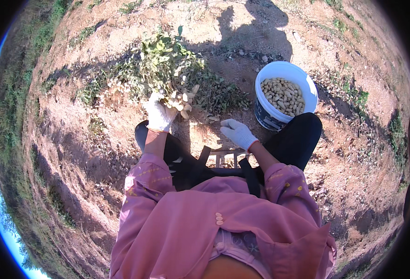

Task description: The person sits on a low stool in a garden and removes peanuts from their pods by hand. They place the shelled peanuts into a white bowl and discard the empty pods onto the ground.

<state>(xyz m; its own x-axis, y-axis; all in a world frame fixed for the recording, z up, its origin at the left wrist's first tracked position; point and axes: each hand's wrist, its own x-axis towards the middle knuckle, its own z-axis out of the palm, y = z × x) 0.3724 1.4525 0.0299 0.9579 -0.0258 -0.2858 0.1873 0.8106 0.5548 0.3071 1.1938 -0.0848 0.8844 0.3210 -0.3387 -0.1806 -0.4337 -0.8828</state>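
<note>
My left hand [160, 112], in a white knit glove, is closed around the base of a leafy peanut plant [161, 62]. A cluster of pale peanut pods [182, 101] hangs at the right of that hand, with the leaves extending beyond it. My right hand [238, 133], gloved the same way, is to the right of the pods and apart from them. Its fingers are curled, and whether anything small is inside cannot be told. Beyond it at the right stands a white-rimmed bucket [258, 87] partly filled with peanuts in their shells [283, 97].
Wilted peanut vines [222, 94] lie on the dry soil between the plant and the bucket. My right knee [307, 127] is against or close to the bucket's near side. A slatted stool [227, 157] shows between my legs. Grass and weeds [11, 104] line the far left.
</note>
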